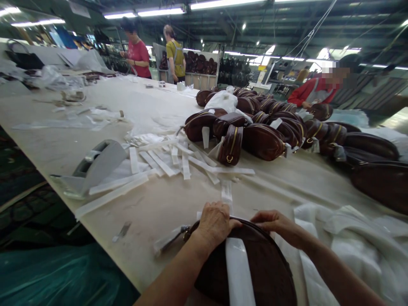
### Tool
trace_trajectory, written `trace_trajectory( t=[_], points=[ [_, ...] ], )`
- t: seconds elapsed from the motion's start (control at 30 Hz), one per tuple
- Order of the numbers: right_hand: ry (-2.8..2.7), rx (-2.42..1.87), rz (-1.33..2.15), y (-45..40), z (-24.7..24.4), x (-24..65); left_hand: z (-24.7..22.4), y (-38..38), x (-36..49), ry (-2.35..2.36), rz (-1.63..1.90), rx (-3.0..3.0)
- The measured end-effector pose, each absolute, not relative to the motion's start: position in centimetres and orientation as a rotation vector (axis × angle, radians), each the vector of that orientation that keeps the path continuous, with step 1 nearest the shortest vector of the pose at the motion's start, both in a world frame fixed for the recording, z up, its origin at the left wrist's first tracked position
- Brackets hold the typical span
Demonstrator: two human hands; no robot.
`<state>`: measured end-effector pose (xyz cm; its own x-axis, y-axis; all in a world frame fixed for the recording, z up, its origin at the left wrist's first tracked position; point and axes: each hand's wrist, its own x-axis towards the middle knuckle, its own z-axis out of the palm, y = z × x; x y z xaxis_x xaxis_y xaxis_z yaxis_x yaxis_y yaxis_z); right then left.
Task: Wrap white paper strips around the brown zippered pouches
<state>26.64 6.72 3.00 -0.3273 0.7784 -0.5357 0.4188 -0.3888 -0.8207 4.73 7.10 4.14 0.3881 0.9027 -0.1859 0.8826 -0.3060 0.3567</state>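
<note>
A dark brown, rounded zip bag (270, 267) lies on the table right in front of me, cut off by the lower edge of the view. A white paper-like strip (239, 267) runs down over its upper face. My left hand (214, 225) is closed over the bag's far rim, thumb on the near side and fingers behind it. At the same rim, further right, my right hand (276, 225) grips the edge; its fingertips are partly hidden behind the bag. A wrapped zip pull or strap end (170, 240) sticks out at the bag's left.
Loose white strips (165, 159) lie scattered beyond the bag, beside a grey tape dispenser (102, 163). Many brown bags (264, 140) are heaped at the back right. White wrapping (360, 242) lies at the right. A co-worker in red (314, 91) handles a bag across the table; two people stand further back.
</note>
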Motion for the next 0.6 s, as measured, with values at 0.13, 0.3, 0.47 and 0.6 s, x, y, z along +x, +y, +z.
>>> trace_trajectory(
  t=[0.13, 0.3, 0.47, 0.6],
  points=[
    [-1.841, -1.672, 1.539, 5.9, 4.0, 25.8, 3.9, 7.1, 4.7, 1.534, 0.064, 2.277],
    [-2.137, -1.820, 0.894, 4.0, 3.5, 24.0, 3.4, 6.9, 4.6, 1.485, 0.037, 2.331],
    [-2.334, -1.905, 0.800, 3.9, 3.2, 23.6, 3.0, 6.9, 4.5, 1.413, -0.002, 2.366],
    [-2.308, -1.948, 0.910, 6.2, 3.7, 23.4, 3.1, 7.2, 4.5, 1.381, -0.012, 2.360]
  ],
)
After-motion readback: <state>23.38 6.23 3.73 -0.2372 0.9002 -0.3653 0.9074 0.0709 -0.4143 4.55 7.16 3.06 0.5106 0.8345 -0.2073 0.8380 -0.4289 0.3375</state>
